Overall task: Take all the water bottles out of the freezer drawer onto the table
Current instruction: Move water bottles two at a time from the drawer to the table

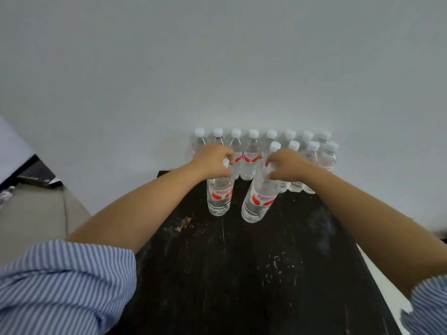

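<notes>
Both bare forearms reach forward, left hand point(212, 162) and right hand point(287, 165) each apparently curled around a bottle top.

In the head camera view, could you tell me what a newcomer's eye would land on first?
First, the two bare hands at centre: the left hand grips the top of one water bottle and the right hand grips another bottle, which tilts, over the dark scratched table. Behind them, rows of white-capped bottles stand along the table's far edge against the pale wall.
</notes>
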{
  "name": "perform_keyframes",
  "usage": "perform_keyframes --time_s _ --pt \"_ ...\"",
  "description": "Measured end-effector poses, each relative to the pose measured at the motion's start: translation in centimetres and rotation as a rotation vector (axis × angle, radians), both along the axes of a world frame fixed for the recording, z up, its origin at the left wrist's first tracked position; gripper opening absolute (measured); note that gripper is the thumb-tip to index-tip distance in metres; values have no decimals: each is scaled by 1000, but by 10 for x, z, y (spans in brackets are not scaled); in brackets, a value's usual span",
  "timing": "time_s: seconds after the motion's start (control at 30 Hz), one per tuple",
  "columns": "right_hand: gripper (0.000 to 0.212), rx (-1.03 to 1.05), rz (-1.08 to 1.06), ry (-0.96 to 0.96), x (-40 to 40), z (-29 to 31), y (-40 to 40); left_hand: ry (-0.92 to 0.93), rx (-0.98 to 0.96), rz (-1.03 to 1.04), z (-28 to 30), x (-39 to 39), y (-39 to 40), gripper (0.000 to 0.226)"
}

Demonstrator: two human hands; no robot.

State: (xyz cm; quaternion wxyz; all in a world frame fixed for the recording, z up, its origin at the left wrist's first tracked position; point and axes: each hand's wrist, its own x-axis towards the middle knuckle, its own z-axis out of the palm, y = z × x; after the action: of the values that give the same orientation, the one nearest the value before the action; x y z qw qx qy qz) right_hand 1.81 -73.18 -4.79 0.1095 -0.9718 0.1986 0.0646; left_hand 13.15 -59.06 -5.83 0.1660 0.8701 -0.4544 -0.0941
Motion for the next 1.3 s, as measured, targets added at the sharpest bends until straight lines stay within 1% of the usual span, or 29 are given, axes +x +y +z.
perform_keyframes --time_s 0.27,0.37,0.47,0.53,0.63,0.73,0.9,1.03,1.1,1.2,1.3 --pt "31 -70 15 67 98 -49 -48 69 -59 39 -47 72 -67 24" --pt "29 -76 15 48 124 -64 -70 67 -34 14 -60 93 -91 22" --pt "31 -83 18 36 142 -72 -91 70 5 -20 -66 110 -110 22" --pt "32 -46 4 23 152 -73 -103 68 12 -37 -71 121 -120 21" --pt "32 -32 5 24 158 -79 -110 75 7 -48 -79 129 -131 20" --pt "35 -36 -39 -2 160 -90 -113 72 27 -72 -86 131 -138 21" --pt "35 -73 -51 -6 163 -95 -115 118 -7 -39 -90 137 -139 24" --pt "35 -71 -76 -25 159 -101 -113 57 -3 -38 -94 133 -138 25" --pt "35 -76 -79 9 158 -98 -111 47 -1 -38 -94 130 -138 27" --pt "42 -87 -65 18 150 -77 -108 -15 49 -18 -87 118 -132 39" --pt "37 -181 -86 -40 125 -50 -108 -145 55 41 -68 103 -119 37"
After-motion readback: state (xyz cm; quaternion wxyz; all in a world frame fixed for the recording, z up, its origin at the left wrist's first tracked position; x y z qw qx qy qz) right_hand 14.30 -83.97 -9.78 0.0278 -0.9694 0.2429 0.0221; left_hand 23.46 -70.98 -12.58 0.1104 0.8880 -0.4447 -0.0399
